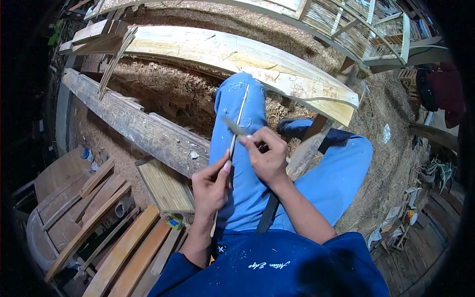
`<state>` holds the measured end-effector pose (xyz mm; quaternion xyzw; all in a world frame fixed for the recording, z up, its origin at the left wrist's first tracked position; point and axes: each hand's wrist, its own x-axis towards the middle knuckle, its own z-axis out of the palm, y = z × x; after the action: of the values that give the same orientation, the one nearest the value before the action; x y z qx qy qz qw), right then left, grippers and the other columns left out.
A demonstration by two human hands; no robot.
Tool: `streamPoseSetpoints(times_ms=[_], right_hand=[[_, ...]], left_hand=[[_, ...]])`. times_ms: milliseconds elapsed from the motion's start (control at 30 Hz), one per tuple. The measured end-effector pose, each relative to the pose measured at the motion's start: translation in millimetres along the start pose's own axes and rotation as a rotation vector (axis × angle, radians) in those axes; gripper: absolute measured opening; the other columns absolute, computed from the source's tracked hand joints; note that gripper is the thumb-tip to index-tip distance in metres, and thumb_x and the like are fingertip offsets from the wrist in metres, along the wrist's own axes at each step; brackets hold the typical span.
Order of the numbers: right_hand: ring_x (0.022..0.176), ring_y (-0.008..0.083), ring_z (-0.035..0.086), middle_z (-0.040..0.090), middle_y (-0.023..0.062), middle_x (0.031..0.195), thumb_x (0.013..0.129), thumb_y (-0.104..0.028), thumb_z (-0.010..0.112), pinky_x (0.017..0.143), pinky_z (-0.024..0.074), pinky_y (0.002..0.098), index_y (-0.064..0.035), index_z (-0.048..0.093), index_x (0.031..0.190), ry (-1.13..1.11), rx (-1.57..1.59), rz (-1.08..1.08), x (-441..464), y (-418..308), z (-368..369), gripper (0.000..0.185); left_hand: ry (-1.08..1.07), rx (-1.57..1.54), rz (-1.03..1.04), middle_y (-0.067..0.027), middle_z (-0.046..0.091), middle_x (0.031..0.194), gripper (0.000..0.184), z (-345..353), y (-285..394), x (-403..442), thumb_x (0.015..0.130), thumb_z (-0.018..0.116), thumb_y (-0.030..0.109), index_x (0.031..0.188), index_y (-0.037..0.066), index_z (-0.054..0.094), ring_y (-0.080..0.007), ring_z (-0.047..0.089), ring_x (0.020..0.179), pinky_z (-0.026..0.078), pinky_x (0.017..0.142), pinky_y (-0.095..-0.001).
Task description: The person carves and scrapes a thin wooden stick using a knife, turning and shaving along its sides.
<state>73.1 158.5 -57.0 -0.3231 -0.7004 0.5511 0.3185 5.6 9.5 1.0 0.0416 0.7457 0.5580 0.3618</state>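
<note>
My left hand [213, 185] pinches a thin pale wooden or cane strip [241, 111] between thumb and fingers. The strip runs over my blue-trousered thigh towards the knee, and its lower end shows by my left wrist. My right hand [268, 152] is closed round a small knife, whose slightly blurred blade [232, 126] crosses the strip just above my left fingertips. Whether blade and strip touch, I cannot tell. Below my right forearm a dark bar [267, 213] slants towards my lap; its link to the knife is unclear. Small shavings cling to my knee.
A pale plank [208, 47] spans beyond my knee, and a weathered beam [133, 121] lies to the left. A bundle of thin strips [116, 62] leans across them. Several boards [123, 247] fill the lower left. Shavings [168, 81] cover the ground. A slatted frame [366, 29] stands upper right.
</note>
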Motion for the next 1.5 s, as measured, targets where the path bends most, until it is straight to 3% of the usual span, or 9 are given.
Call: streamPoseSetpoints(times_ms=[200, 733, 800, 967, 1033, 1167, 1233, 1467, 1500], right_hand=[[0.059, 0.0182, 0.061, 0.062, 0.0108, 0.070, 0.088, -0.009, 0.084, 0.057, 0.0465, 0.0339, 0.0019, 0.064, 0.077, 0.015, -0.002, 0.139, 10, 12, -1, 0.025], [0.057, 0.0150, 0.054, 0.060, 0.0101, 0.067, 0.090, -0.012, 0.084, 0.055, 0.0435, 0.0341, 0.0016, 0.064, 0.077, 0.061, 0.053, 0.228, 5, 15, -2, 0.028], [0.063, 0.0016, 0.047, 0.058, -0.0045, 0.068, 0.094, -0.011, 0.082, 0.055, 0.0386, 0.0236, -0.0019, 0.064, 0.079, 0.063, -0.003, 0.226, 8, 19, -4, 0.025], [0.061, 0.0033, 0.048, 0.059, -0.0010, 0.067, 0.092, -0.012, 0.084, 0.055, 0.0392, 0.0255, -0.0007, 0.065, 0.078, 0.017, -0.045, 0.197, 13, 9, -1, 0.026], [0.063, 0.0220, 0.065, 0.064, 0.0141, 0.072, 0.089, -0.016, 0.085, 0.059, 0.0480, 0.0370, 0.0006, 0.064, 0.079, 0.001, -0.076, 0.218, 15, 4, 1, 0.028], [0.063, 0.0231, 0.065, 0.064, 0.0144, 0.074, 0.089, -0.016, 0.085, 0.060, 0.0486, 0.0373, 0.0005, 0.065, 0.080, 0.028, -0.118, 0.115, 20, 2, 2, 0.028], [0.060, 0.0075, 0.052, 0.061, 0.0060, 0.067, 0.090, -0.012, 0.085, 0.055, 0.0416, 0.0286, 0.0007, 0.066, 0.079, 0.070, -0.137, 0.129, 25, 9, 1, 0.026], [0.063, 0.0088, 0.055, 0.062, 0.0069, 0.070, 0.090, -0.009, 0.084, 0.058, 0.0441, 0.0292, 0.0014, 0.067, 0.080, 0.033, -0.063, 0.159, 10, 7, -9, 0.023], [0.064, 0.0162, 0.060, 0.063, 0.0105, 0.072, 0.089, -0.011, 0.085, 0.060, 0.0470, 0.0330, 0.0017, 0.066, 0.080, -0.029, -0.034, 0.118, 6, 4, -12, 0.024]], left_hand=[[0.015, -0.006, -0.107, 0.0008, 0.061, 0.064, 0.029, -23, -10, -55, 0.105, 0.067, 0.008, 0.133, 0.002, 0.073, -0.0039, 0.047, 0.046, 0.036, 0.042, -0.0220], [-0.074, -0.002, -0.035, 0.0026, 0.063, 0.070, 0.030, 12, 10, 15, 0.105, 0.067, 0.009, 0.134, 0.000, 0.072, -0.0034, 0.050, 0.054, 0.038, 0.047, -0.0229], [-0.060, 0.039, -0.023, 0.0028, 0.062, 0.069, 0.030, 0, 5, -8, 0.105, 0.067, 0.009, 0.133, 0.000, 0.072, -0.0030, 0.050, 0.053, 0.037, 0.046, -0.0222], [-0.001, 0.003, -0.133, 0.0015, 0.061, 0.064, 0.029, -24, 3, -51, 0.105, 0.066, 0.008, 0.132, 0.001, 0.073, -0.0033, 0.047, 0.047, 0.034, 0.042, -0.0221], [0.029, 0.018, -0.156, 0.0011, 0.061, 0.063, 0.029, -20, 13, -54, 0.105, 0.066, 0.008, 0.132, 0.002, 0.073, -0.0034, 0.046, 0.046, 0.034, 0.042, -0.0223], [0.047, 0.040, -0.123, 0.0004, 0.061, 0.062, 0.029, -25, 0, -67, 0.105, 0.066, 0.009, 0.133, 0.002, 0.072, -0.0034, 0.045, 0.044, 0.033, 0.041, -0.0219], [0.030, 0.014, -0.094, 0.0002, 0.061, 0.062, 0.029, -33, -12, -78, 0.105, 0.066, 0.010, 0.133, 0.001, 0.072, -0.0035, 0.045, 0.043, 0.032, 0.040, -0.0218], [-0.036, -0.016, -0.221, -0.0037, 0.064, 0.062, 0.035, -18, 6, -43, 0.107, 0.063, 0.013, 0.139, -0.001, 0.066, -0.0060, 0.048, 0.041, 0.037, 0.038, -0.0235], [-0.059, -0.021, -0.174, -0.0037, 0.064, 0.062, 0.035, -13, 10, -31, 0.107, 0.063, 0.014, 0.140, 0.000, 0.066, -0.0063, 0.048, 0.040, 0.036, 0.037, -0.0238]])
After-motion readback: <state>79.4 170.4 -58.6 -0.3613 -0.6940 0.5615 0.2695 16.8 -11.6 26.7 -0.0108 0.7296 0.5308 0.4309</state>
